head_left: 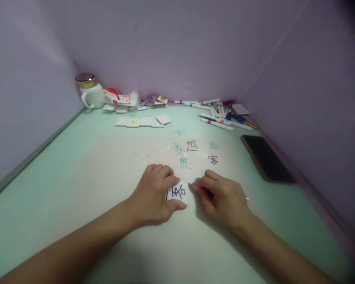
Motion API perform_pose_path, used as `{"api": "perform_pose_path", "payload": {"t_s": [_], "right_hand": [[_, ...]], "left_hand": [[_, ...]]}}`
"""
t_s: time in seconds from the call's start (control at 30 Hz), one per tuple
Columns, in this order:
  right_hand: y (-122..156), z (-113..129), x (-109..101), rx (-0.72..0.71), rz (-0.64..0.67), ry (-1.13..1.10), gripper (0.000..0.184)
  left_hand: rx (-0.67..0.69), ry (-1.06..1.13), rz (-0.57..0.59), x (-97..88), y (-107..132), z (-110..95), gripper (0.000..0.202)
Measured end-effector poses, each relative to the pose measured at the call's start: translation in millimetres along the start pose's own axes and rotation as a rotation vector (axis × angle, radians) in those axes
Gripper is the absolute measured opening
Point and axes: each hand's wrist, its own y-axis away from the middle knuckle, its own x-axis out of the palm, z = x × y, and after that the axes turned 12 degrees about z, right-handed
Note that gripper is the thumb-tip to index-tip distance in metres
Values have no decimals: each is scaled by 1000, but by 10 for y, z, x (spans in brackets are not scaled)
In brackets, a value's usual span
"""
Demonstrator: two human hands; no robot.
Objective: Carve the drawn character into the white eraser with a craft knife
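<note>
Between the thumb and fingers of my left hand (156, 193) is a small white square block (182, 192) with a purple Chinese character on it, turned sideways. The block lies against the table, and its left part is hidden by my hand. My right hand (221, 195) pinches a slim craft knife whose grey blade (189, 185) points left at the block's upper right edge. Most of the knife's handle is hidden in my fingers; a pale end sticks out behind the hand. White shavings (167, 151) lie scattered just beyond both hands.
Characters in blue and purple (192, 145) are written on the table. Farther back lie white square blocks (146, 122), a red-and-white plastic packet (121, 97) and several markers (217, 124). A white mug (94, 96) stands back left. A dark phone (266, 157) lies at right. Walls enclose three sides.
</note>
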Motion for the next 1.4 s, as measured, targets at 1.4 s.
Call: {"api": "perform_pose_path", "payload": {"t_s": [1.4], "right_hand": [[41,27,-79,5,144,-97,21]], "left_hand": [[-7,26,28,-22,-10,-7,37]]}}
